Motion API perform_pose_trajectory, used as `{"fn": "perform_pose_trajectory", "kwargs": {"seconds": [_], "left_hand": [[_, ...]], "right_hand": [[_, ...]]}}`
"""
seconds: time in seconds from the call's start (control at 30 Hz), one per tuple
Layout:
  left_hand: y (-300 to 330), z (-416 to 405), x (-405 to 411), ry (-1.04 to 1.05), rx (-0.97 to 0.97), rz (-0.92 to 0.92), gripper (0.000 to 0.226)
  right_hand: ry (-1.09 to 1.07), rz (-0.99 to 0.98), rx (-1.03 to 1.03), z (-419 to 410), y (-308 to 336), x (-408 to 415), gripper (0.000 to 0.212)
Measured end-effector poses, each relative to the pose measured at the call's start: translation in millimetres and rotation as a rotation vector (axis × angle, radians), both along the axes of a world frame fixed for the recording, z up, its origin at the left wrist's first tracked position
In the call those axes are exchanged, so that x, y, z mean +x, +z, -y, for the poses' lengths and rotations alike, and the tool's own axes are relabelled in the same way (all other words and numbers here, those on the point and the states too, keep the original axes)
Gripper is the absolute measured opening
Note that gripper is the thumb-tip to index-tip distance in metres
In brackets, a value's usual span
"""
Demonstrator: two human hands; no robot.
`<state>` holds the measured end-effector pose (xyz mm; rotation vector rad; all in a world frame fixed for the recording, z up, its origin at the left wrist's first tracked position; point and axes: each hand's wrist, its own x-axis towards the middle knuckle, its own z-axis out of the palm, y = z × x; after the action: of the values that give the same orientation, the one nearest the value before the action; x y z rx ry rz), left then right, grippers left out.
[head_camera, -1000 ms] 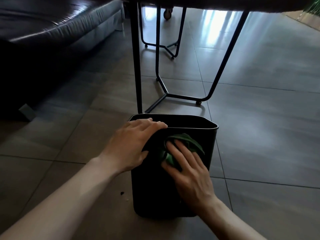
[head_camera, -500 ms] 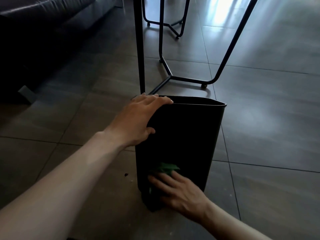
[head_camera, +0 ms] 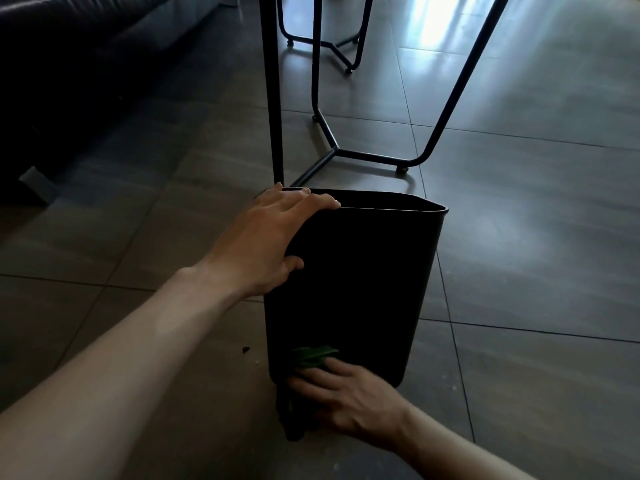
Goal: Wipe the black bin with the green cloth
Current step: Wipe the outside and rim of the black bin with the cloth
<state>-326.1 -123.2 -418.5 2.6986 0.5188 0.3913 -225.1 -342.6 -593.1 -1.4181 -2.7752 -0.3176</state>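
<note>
Low against the near wall of a black bin (head_camera: 363, 278), the person's right hand (head_camera: 349, 400) lies flat with fingers spread, pressing a green cloth (head_camera: 313, 356) to the plastic close to the bin's base. Only a crumpled fold of the cloth shows above the fingertips; the rest is hidden under the palm or lost in shadow where it trails down toward the floor at the bin's near left corner. The hand is blurred, so how firmly it holds the fabric cannot be told, only that it bears down on it.

Higher up, the left hand (head_camera: 273, 244) grips the bin's top left corner, fingers curled over the rim and the thumb laid against the near wall. The two hands are well apart, one at the rim and one at the foot of the same side. Both forearms are bare and reach in from the bottom edge of the view.

The bin stands on a floor of large grey tiles (head_camera: 536, 271), its open mouth facing up and its far rim catching a thin line of light. A few small crumbs (head_camera: 246, 349) lie on the tile just left of its base. Directly behind the bin rise the black metal table legs (head_camera: 273, 98), a straight post nearest the left hand and a bent tubular frame on small feet beyond. A dark sofa (head_camera: 86, 46) fills the upper left, and window glare streaks the tiles at the upper right.
</note>
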Motion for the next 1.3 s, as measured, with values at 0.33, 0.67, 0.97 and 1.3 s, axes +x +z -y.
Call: {"fn": "perform_pose_trajectory", "kwargs": {"seconds": [0.33, 0.67, 0.97, 1.3], "left_hand": [[1.4, -0.4, 6.4, 0.008, 0.002, 0.02, 0.095], [-3.8, 0.0, -0.3, 0.002, -0.003, 0.047, 0.098], [-3.0, 2.2, 1.3, 0.008, -0.026, 0.079, 0.096], [0.5, 7.4, -1.3, 0.02, -0.039, 0.067, 0.096]], "right_hand": [[-0.595, -0.415, 0.454, -35.8, 91.9, 66.7, 0.027], [-0.143, -0.062, 0.108, 16.2, 48.0, 56.6, 0.019], [-0.485, -0.368, 0.495, -42.8, 119.4, 87.9, 0.029], [-0.283, -0.144, 0.305, 5.1, 82.5, 76.8, 0.024]]}}
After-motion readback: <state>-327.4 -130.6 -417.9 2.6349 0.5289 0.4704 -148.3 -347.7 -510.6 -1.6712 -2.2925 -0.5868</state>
